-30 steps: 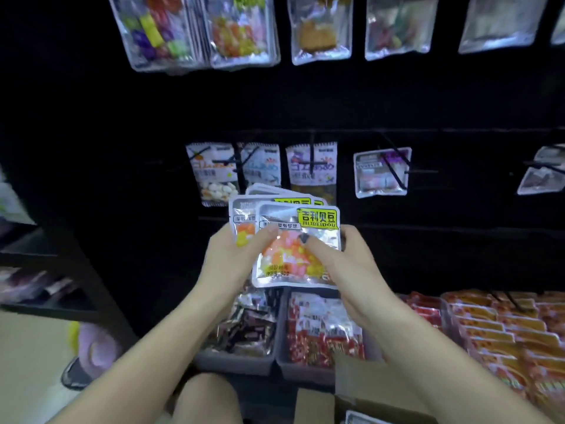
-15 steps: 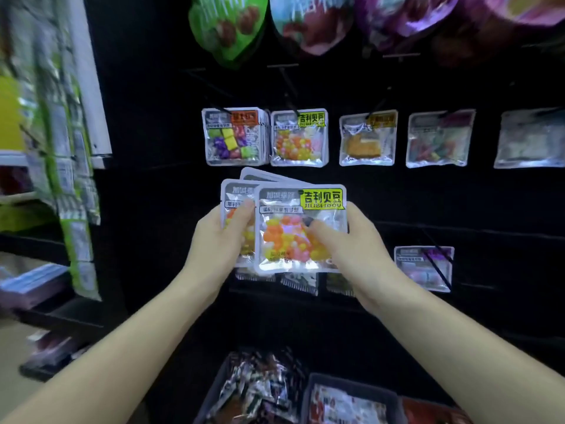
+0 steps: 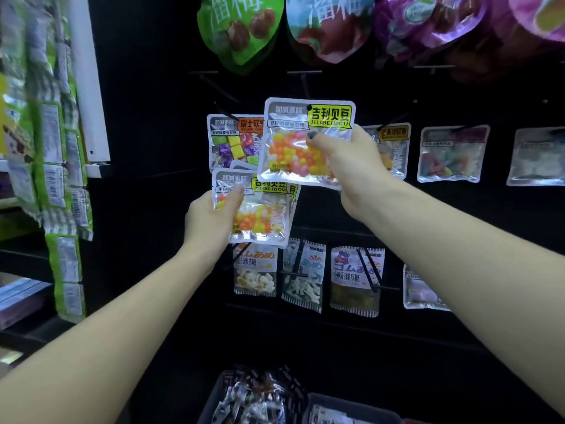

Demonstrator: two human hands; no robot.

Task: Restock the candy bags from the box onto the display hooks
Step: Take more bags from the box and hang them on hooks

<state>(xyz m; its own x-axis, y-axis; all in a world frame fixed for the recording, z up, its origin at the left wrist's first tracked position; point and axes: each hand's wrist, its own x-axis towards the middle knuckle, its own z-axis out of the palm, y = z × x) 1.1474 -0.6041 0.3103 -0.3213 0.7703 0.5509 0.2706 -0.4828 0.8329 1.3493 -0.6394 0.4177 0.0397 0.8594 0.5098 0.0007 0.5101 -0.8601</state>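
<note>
My right hand (image 3: pixel 351 166) pinches one clear candy bag (image 3: pixel 293 142) with a yellow label and orange, yellow and pink beans. It holds the bag up against the black display wall, its hang hole near a hook tip (image 3: pixel 309 107). My left hand (image 3: pixel 211 218) grips a small stack of the same candy bags (image 3: pixel 260 209) lower and to the left. The box is out of view.
Other bags hang on hooks: a colourful cube candy bag (image 3: pixel 235 145) behind the raised one, more to the right (image 3: pixel 449 154), a lower row (image 3: pixel 354 280), large pouches above (image 3: pixel 241 29). Green packets (image 3: pixel 61 179) hang at left. Bins of sweets (image 3: pixel 260 396) sit below.
My right hand has pulled the front bag off the stack and lifted it up and right to the hook row. The left hand keeps the remaining bags. The view tilted up.
</note>
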